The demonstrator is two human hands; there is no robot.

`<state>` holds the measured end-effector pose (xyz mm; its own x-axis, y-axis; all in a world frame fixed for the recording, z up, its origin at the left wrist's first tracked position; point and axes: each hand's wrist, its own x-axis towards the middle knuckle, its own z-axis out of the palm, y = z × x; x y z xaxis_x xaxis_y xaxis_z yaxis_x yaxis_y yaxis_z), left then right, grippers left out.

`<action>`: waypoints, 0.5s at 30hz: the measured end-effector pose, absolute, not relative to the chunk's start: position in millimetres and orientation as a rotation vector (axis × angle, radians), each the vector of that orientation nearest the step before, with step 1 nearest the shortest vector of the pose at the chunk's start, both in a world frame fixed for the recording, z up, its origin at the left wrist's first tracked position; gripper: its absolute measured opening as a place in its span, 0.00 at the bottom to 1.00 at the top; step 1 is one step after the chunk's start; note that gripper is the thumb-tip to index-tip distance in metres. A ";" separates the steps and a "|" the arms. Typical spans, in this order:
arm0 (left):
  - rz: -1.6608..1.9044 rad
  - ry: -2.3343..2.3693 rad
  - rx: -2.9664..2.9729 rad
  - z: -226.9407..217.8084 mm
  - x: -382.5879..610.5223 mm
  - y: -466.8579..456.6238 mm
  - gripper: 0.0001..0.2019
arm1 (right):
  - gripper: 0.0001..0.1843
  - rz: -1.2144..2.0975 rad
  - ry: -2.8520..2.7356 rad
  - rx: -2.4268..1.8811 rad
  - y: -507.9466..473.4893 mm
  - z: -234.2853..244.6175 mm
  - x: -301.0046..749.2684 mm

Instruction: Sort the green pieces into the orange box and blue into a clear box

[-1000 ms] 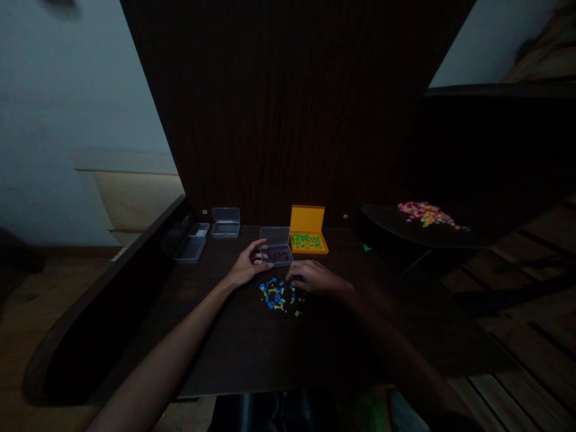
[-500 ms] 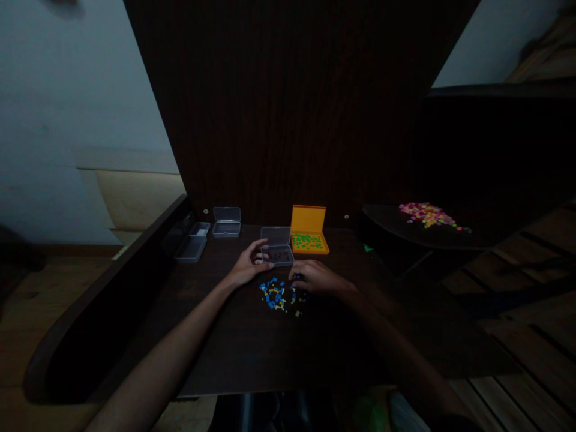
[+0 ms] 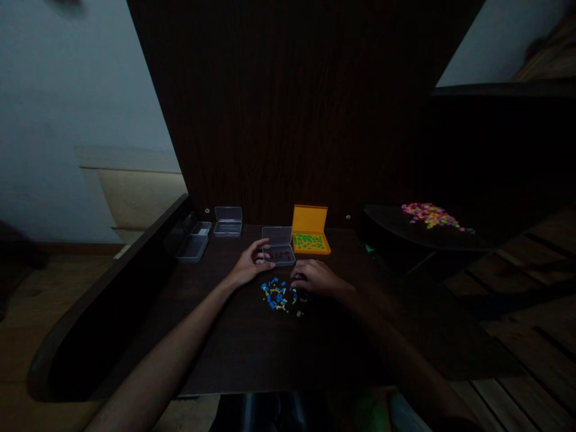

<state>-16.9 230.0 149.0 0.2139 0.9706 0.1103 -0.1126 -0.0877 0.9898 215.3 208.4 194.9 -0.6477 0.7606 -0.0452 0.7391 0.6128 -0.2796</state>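
My left hand [image 3: 248,264] is curled around the left side of a clear plastic box [image 3: 291,262], its thumb along the front edge and its fingers by the hinge. The box's lid stands up, and a few small dark reddish pieces lie inside. In front of the box's right corner, my right hand [image 3: 316,277] hovers low with thumb and fingers bent together; what they hold, if anything, is hidden. Just below it lies a loose pile of small blue, yellow and whitish pieces [image 3: 276,296]. An orange box [image 3: 310,214] with green pieces inside stands open behind my right hand.
Another clear box [image 3: 228,213] stands open at the back. Beside the desk's left side panel lies a clear case [image 3: 192,248]. Pink and yellow pieces [image 3: 432,215] are heaped on a dark shelf at the right. A dark panel rises behind.
My right hand's fingers have shifted slightly beside the pile. My left hand keeps its place on the clear box. The whole view has moved a little.
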 end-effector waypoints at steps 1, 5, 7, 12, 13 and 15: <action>1.160 0.922 1.301 148.7 -16.9 230.2 0.38 | 0.09 0.426 -2.746 -1.286 208.3 194.7 214.9; 1.160 0.911 1.297 148.1 -16.7 230.2 0.38 | 0.07 0.434 -2.730 -1.310 208.1 192.6 213.1; 1.162 0.912 1.292 148.4 -16.4 229.6 0.37 | 0.06 0.431 -2.720 -1.323 207.7 191.1 212.3; 1.161 0.918 1.295 150.4 -16.2 228.3 0.37 | 0.06 0.455 -2.703 -1.321 207.6 186.3 212.0; 1.164 0.916 1.295 150.6 -16.2 228.3 0.37 | 0.06 0.458 -2.701 -1.315 207.9 185.3 212.1; 1.162 0.912 1.291 150.6 -16.3 228.4 0.37 | 0.07 0.465 -2.699 -1.302 208.5 183.5 212.1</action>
<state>-16.3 228.4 150.6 0.2168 0.9702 0.1085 -0.1253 -0.0826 0.9887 212.1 208.5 183.5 -0.6262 0.7789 -0.0344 0.7454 0.5852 -0.3193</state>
